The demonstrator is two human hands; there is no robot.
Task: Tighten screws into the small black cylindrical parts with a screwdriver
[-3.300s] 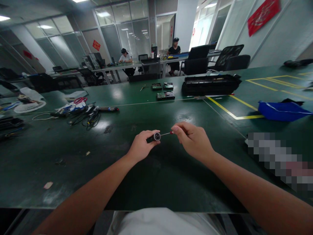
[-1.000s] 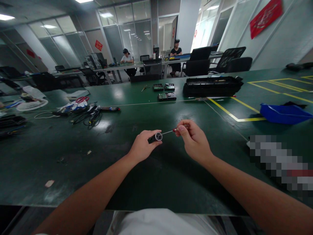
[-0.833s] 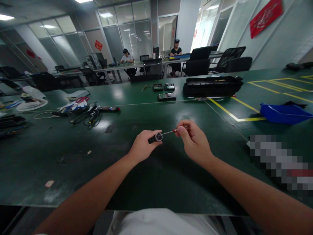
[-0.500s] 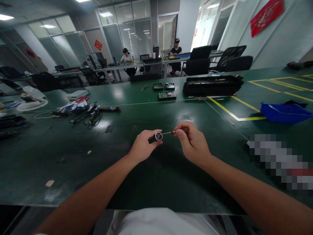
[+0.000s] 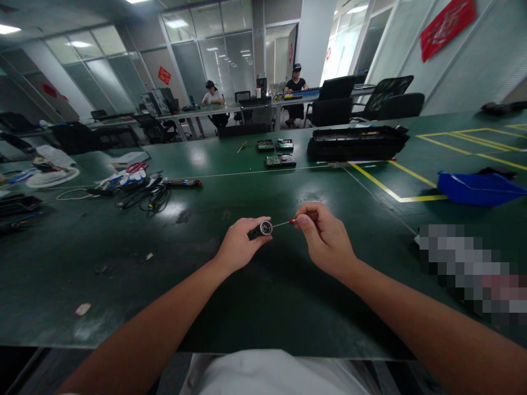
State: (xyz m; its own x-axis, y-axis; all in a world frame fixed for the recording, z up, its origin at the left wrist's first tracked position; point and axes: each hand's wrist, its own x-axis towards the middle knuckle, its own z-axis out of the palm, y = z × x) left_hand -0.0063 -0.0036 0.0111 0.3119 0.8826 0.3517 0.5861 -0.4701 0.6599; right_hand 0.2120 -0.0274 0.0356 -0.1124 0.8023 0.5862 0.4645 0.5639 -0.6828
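Observation:
My left hand (image 5: 239, 244) is closed round a small black cylindrical part (image 5: 262, 229) with a silvery round end that faces right. My right hand (image 5: 325, 238) pinches a thin screwdriver (image 5: 288, 222) with a red handle; its metal shaft points left and its tip sits at the part's round end. Both hands hover just above the dark green table (image 5: 247, 296), close in front of me.
Cables, scissors and tools (image 5: 140, 186) lie at the left. Circuit boards (image 5: 280, 153) and a long black casing (image 5: 356, 144) sit at the far side, a blue tray (image 5: 477, 187) at the right. Yellow tape lines mark the table. Two people sit at a distant desk.
Hardly anything differs; my right hand has shifted slightly on the screwdriver handle while its tip stays at the part. My left hand keeps its hold.

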